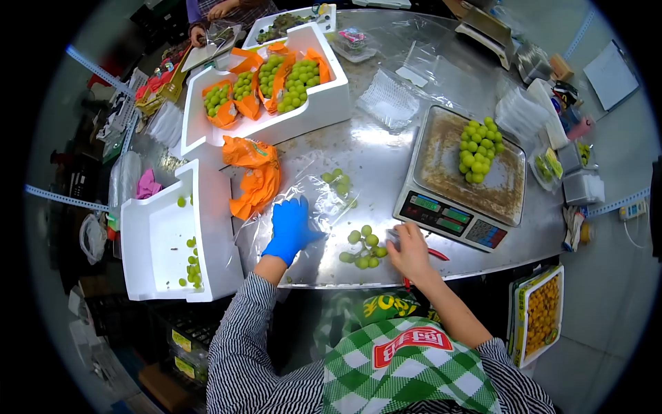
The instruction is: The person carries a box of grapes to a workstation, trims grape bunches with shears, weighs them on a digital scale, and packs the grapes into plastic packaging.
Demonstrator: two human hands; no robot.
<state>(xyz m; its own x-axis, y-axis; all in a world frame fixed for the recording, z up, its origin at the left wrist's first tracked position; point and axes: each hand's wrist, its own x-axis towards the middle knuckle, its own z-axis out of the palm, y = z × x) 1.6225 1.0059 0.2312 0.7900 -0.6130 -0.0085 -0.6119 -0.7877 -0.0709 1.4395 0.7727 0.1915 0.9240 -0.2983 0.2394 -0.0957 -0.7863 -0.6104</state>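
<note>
At lower centre, the left hand (288, 229) lies open over clear film (303, 185); the right hand (412, 258), grip indiscernible, adjoins a small grape cluster (372, 241) that a nudge might roll off the bench (314, 272).

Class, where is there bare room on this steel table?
Bare steel shows between the scale and the clear film, and just right of the scale. It's crowded around the gloved left hand, with film and orange wrapping.
</note>
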